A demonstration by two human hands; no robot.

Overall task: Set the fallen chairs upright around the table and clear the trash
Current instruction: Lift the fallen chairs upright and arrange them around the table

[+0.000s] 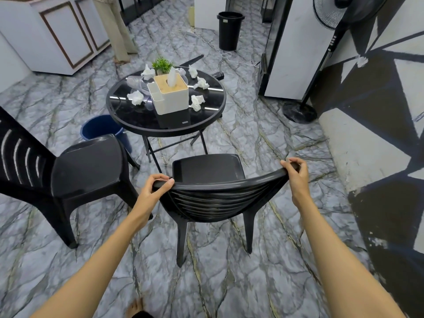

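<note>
Black slatted plastic chair (213, 193) in 2 hands.

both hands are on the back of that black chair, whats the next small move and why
Probably slide the chair forward toward the table. It already stands upright, the left hand and right hand grip the two ends of its top rail, and bare floor shows between its seat and the table. After that, the crumpled tissues on the table remain.

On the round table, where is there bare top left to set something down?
The table is bare along its near edge, in front of the tissue box, and at its left rim. Around and behind the box, crumpled tissues and clear plastic cups crowd it.
</note>
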